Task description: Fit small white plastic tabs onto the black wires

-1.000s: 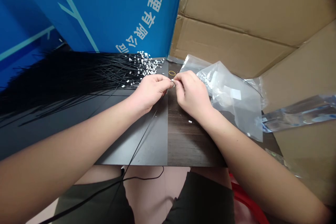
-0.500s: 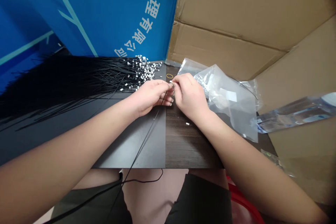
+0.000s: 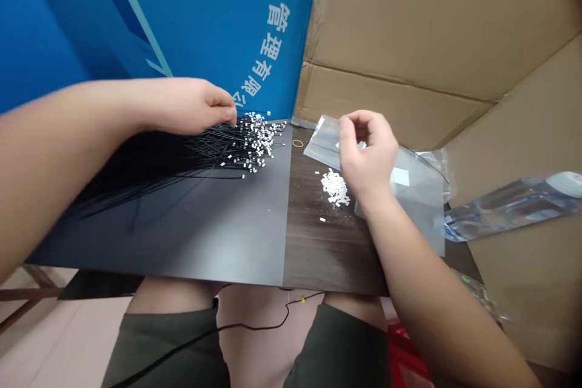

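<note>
From your head view, your left hand, loosely curled and apparently empty, sits just above the thin black wires, near their white-tipped ends at the far side of the board. Your right hand is half closed above a clear plastic bag; whether its pinched fingers hold anything is too small to tell. On the wood-grain half of the dark board, a small heap of white pieces lies apart from the wires. Many wires show white tips; how many remain bare, you cannot tell.
</note>
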Action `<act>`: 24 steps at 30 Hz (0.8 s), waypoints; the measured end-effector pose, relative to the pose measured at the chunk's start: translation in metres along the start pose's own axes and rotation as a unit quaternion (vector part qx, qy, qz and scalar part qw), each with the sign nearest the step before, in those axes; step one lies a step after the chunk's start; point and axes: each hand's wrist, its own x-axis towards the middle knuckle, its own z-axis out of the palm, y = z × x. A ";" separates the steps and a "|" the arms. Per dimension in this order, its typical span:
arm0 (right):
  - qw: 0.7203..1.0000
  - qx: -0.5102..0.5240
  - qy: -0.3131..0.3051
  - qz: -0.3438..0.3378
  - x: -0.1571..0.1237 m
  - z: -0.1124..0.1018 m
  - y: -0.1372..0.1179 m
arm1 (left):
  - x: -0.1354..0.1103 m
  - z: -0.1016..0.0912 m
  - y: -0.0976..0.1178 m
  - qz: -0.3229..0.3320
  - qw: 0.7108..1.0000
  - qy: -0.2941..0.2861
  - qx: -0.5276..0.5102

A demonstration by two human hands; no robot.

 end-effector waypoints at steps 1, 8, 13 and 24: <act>1.000 -0.008 0.014 0.003 0.003 -0.003 0.004 | 0.011 -0.007 -0.003 0.026 0.997 -0.034 0.066; 0.998 -0.058 -0.005 0.038 0.026 -0.027 0.018 | 0.048 0.024 -0.026 0.076 0.986 -0.019 0.145; 0.969 -0.151 -0.193 0.017 0.054 -0.004 0.026 | 0.001 0.084 0.026 0.192 0.971 0.130 0.061; 0.744 -0.358 -0.561 0.062 0.100 0.112 0.044 | -0.056 0.171 0.094 0.445 0.894 0.021 -0.046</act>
